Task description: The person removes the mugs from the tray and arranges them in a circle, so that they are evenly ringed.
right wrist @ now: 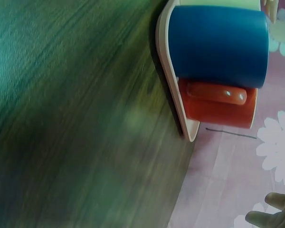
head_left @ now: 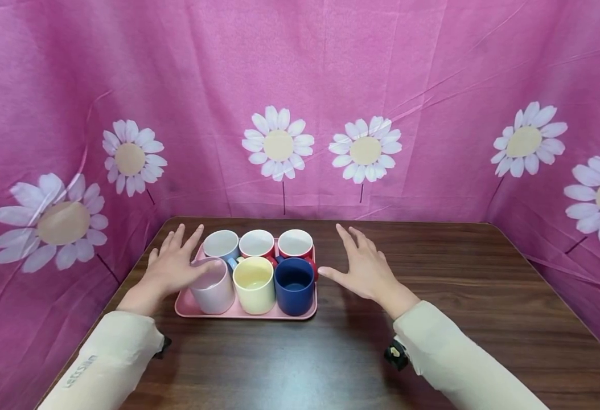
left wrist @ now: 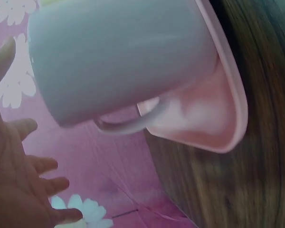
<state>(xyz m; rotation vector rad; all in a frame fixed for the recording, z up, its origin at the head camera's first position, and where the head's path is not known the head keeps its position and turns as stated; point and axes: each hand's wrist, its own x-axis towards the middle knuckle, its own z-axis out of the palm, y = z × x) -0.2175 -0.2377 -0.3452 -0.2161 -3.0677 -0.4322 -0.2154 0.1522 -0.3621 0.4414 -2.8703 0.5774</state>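
A pink tray (head_left: pixel 184 307) carries two rows of mugs. In the front row stand a pale lilac mug (head_left: pixel 213 297), a cream mug (head_left: pixel 255 296) and a navy mug (head_left: pixel 294 295). Behind them are a light blue mug (head_left: pixel 221 242) and two red mugs with white insides, one of them at the right (head_left: pixel 296 244). My left hand (head_left: pixel 172 267) hovers with spread fingers at the tray's left side, its thumb over the lilac mug's rim. To the right, my right hand (head_left: pixel 364 270) is spread in the air, thumb toward the navy mug. Neither hand holds anything.
The tray sits on the left part of a dark wooden table (head_left: pixel 459 273). A pink cloth (head_left: pixel 423 171) with white daisies hangs behind and along both sides. In the left wrist view, the lilac mug's handle (left wrist: pixel 128 126) points toward the tray's outer side.
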